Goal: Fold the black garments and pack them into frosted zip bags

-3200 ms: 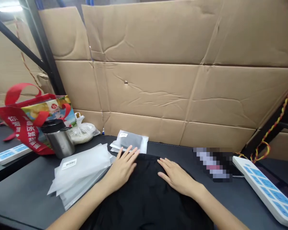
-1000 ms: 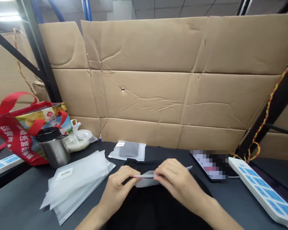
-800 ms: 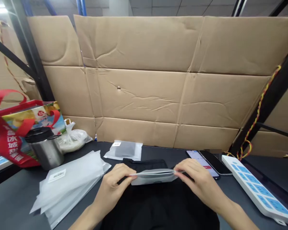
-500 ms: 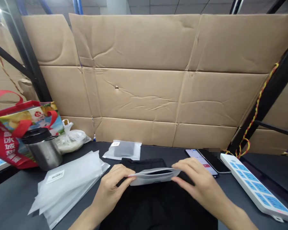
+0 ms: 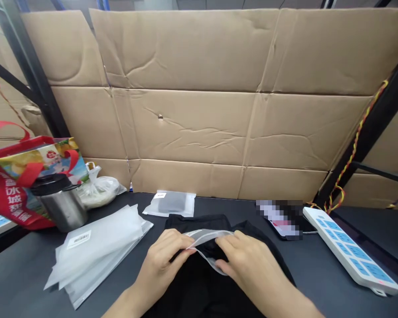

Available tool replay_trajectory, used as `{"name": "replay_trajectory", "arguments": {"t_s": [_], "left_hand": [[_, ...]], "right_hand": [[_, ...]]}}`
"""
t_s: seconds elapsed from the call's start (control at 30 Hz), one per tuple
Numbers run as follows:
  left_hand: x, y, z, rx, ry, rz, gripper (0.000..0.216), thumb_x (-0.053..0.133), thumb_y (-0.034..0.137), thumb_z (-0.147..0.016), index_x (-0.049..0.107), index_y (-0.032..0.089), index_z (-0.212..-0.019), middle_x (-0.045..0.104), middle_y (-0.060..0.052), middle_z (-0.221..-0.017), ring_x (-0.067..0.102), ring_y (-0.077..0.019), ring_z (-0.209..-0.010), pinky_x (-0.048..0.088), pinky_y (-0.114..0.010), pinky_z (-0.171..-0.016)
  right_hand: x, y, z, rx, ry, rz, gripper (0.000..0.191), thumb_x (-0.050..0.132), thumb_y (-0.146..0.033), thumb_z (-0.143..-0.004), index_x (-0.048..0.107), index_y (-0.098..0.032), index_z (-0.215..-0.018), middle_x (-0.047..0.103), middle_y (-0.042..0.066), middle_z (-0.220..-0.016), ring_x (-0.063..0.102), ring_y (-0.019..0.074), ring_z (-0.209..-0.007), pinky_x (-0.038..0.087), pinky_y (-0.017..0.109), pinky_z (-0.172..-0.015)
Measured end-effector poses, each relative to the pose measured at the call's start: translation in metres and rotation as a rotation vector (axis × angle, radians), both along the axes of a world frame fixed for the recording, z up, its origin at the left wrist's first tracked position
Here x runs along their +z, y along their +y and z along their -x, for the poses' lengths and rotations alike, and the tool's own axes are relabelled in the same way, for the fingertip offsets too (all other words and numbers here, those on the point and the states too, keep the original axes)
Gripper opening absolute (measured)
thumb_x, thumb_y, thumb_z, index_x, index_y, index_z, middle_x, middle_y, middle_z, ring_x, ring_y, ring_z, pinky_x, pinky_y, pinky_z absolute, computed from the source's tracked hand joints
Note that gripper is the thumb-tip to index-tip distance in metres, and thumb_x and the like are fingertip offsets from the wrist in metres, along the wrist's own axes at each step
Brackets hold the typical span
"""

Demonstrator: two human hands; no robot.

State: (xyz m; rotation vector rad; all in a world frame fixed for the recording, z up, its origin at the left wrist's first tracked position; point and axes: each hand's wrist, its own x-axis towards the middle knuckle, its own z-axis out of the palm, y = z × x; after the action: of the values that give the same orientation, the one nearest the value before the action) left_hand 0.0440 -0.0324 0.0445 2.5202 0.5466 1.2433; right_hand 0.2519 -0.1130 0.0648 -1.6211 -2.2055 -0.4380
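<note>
Between my hands is a frosted plastic bag [image 5: 205, 237], its mouth spread apart over black cloth [image 5: 199, 287]. My left hand [image 5: 167, 256] pinches the left edge of the bag between thumb and fingers. At the opposite side, my right hand [image 5: 242, 256] has its fingers at the mouth, thumb on the near lip and fingers by the far lip. The black cloth lies beneath both hands and runs toward me; a folded part of it shows behind the bag. What lies inside the bag is hidden.
A fanned stack of frosted bags [image 5: 102, 243] lies at left, with a packed bag [image 5: 172, 203] at the back. Left stand a steel flask [image 5: 61, 207], a red tote [image 5: 29, 216] and a knotted plastic bag [image 5: 99, 192]. Phones [image 5: 281, 221] and a power strip [image 5: 351, 251] lie right.
The bag's mouth has gone from a narrow slit to a wide gap, its near lip pulled down. My right hand has moved left, closer to my left hand.
</note>
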Motion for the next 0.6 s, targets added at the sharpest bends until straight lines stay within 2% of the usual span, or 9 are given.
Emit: {"name": "replay_trajectory", "arguments": {"t_s": [0.1, 0.17, 0.23, 0.27, 0.33, 0.4, 0.5, 0.6], "left_hand": [[-0.002, -0.005, 0.004, 0.021, -0.005, 0.137, 0.011, 0.059, 0.02, -0.089, 0.063, 0.025, -0.099, 0.068, -0.002, -0.097, 0.06, -0.0191, -0.092, 0.046, -0.032, -0.084], [-0.002, -0.005, 0.008, 0.131, -0.069, 0.346, 0.016, 0.064, 0.032, -0.086, 0.062, 0.025, -0.101, 0.066, -0.002, -0.098, 0.059, -0.0201, -0.094, 0.046, -0.032, -0.085], [-0.003, -0.001, 0.01, 0.2, -0.173, 0.709, 0.028, 0.06, 0.049, -0.086, 0.06, 0.021, -0.09, 0.064, -0.002, -0.082, 0.06, -0.0175, -0.076, 0.049, -0.028, -0.069], [-0.004, 0.002, 0.01, 0.172, -0.209, 0.937, 0.039, 0.053, 0.057, -0.086, 0.059, 0.019, -0.083, 0.06, -0.001, -0.072, 0.057, -0.0148, -0.062, 0.047, -0.025, -0.056], [-0.006, 0.01, 0.006, 0.014, -0.212, 1.376, 0.056, 0.04, 0.069, -0.085, 0.056, 0.016, -0.075, 0.055, 0.0, -0.058, 0.047, -0.0103, -0.042, 0.036, -0.02, -0.038], [-0.009, 0.017, -0.002, -0.134, -0.164, 1.654, 0.066, 0.036, 0.076, -0.082, 0.058, 0.013, -0.077, 0.059, -0.003, -0.056, 0.044, -0.0091, -0.035, 0.031, -0.018, -0.031], [-0.009, 0.023, -0.017, -0.183, -0.131, 1.767, 0.069, 0.041, 0.076, -0.079, 0.061, 0.01, -0.084, 0.064, -0.008, -0.059, 0.046, -0.0098, -0.032, 0.033, -0.019, -0.028], [-0.001, 0.027, -0.026, -0.17, -0.196, 1.692, 0.045, 0.063, 0.054, -0.078, 0.064, 0.011, -0.09, 0.07, -0.009, -0.069, 0.061, -0.0155, -0.045, 0.047, -0.023, -0.039]], "right_hand": [[-0.011, 0.007, 0.008, -0.075, -0.075, -0.076, 0.023, 0.07, -0.003, -0.068, 0.059, -0.02, -0.077, 0.065, 0.0, -0.073, 0.062, 0.0206, -0.064, 0.044, 0.03, -0.054], [-0.015, 0.009, 0.003, -0.099, -0.041, -0.108, 0.021, 0.064, -0.001, -0.073, 0.058, -0.02, -0.078, 0.064, 0.0, -0.073, 0.061, 0.0182, -0.062, 0.041, 0.028, -0.052], [-0.013, 0.01, -0.005, -0.11, 0.006, -0.137, 0.017, 0.059, -0.004, -0.078, 0.057, -0.021, -0.08, 0.063, -0.001, -0.073, 0.06, 0.0164, -0.058, 0.038, 0.028, -0.049], [-0.012, 0.01, -0.009, -0.114, 0.022, -0.155, 0.015, 0.057, -0.005, -0.08, 0.057, -0.021, -0.081, 0.062, -0.001, -0.073, 0.059, 0.0161, -0.057, 0.037, 0.028, -0.049], [-0.009, 0.009, -0.013, -0.103, 0.034, -0.174, 0.015, 0.053, -0.006, -0.083, 0.057, -0.02, -0.081, 0.062, -0.001, -0.074, 0.059, 0.0159, -0.058, 0.036, 0.028, -0.049], [-0.008, 0.009, -0.013, -0.071, 0.044, -0.169, 0.017, 0.051, -0.004, -0.083, 0.057, -0.02, -0.082, 0.062, 0.0, -0.075, 0.059, 0.0162, -0.061, 0.037, 0.028, -0.052], [-0.01, 0.008, -0.01, -0.005, 0.077, -0.159, 0.022, 0.047, -0.003, -0.085, 0.059, -0.02, -0.09, 0.065, 0.001, -0.081, 0.06, 0.017, -0.067, 0.041, 0.028, -0.057], [-0.007, 0.003, -0.011, 0.098, 0.16, -0.176, 0.026, 0.046, -0.004, -0.088, 0.059, -0.02, -0.104, 0.067, 0.003, -0.093, 0.061, 0.0182, -0.078, 0.046, 0.03, -0.066]]}}
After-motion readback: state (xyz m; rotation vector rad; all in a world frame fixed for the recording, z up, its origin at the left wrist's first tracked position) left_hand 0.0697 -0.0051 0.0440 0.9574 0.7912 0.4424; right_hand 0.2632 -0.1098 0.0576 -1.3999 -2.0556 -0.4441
